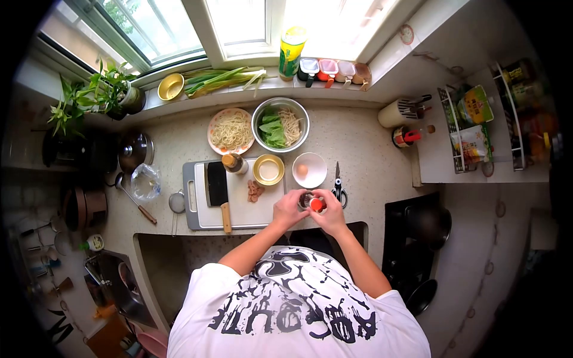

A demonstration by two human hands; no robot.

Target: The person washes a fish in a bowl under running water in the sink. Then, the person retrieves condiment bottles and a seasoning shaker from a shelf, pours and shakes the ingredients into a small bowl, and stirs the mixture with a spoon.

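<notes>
Both hands meet at the counter's front edge around a small dark bottle with a red cap. My left hand is closed around its dark body, and the fingers of my right hand are closed at the capped end. Just beyond them is a white bowl with an egg in it. To the right lie scissors with dark handles. On the left, a cutting board carries a cleaver, sliced meat, a brown-capped bottle and a gold-coloured bowl.
Behind are a plate of noodles and a metal bowl of greens and pale strands. A ladle, strainer and plastic bag lie left. Scallions and seasoning boxes line the sill. A stove stands right.
</notes>
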